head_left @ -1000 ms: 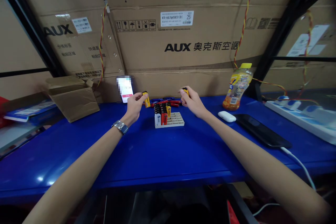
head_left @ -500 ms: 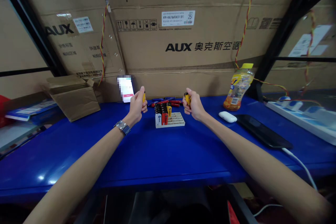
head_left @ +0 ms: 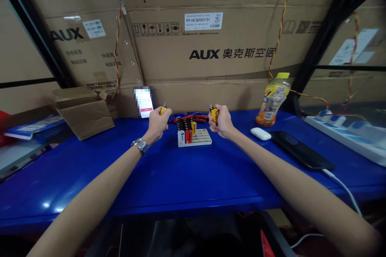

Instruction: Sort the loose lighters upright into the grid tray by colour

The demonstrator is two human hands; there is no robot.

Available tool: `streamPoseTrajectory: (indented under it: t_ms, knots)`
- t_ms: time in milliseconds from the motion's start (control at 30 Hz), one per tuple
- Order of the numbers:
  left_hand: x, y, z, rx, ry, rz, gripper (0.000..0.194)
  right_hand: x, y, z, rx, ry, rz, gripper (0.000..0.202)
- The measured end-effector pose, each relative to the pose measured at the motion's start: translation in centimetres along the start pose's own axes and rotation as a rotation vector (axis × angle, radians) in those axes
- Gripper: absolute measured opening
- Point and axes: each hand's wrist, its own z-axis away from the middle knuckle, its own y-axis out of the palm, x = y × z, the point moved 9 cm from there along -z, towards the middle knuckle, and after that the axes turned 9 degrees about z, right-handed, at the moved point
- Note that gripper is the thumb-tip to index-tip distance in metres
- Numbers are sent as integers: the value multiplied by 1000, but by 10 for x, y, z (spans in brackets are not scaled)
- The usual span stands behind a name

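Observation:
My left hand is closed around a yellow lighter, held upright with a small pale flame at its top. A second yellow lighter is gripped in my right hand, also with a small flame above it. Between the hands, on the blue table, stands a pale compartment tray. Its left part holds several upright lighters in white, red and yellow, and its right compartments show bare. Behind the tray lie several red and blue pens.
A lit phone leans against the large carton at the back. An open cardboard box stands left. To the right are a drink bottle, a white earbud case, a dark phone on a cable and a power strip.
Flames now show on both lighters. Both thumbs have come down onto the lighter tops. The tray and other things stay in place, with only a slight shift of the view.

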Motion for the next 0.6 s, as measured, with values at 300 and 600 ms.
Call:
streamPoseTrajectory:
  t_ms: [300,600]
  knots:
    - [1,-1,-1,29,67,37,37,7,8,0,89,-167,150,41]
    - [-7,8,0,121,170,10,20,31,23,13,136,-565,554,29]
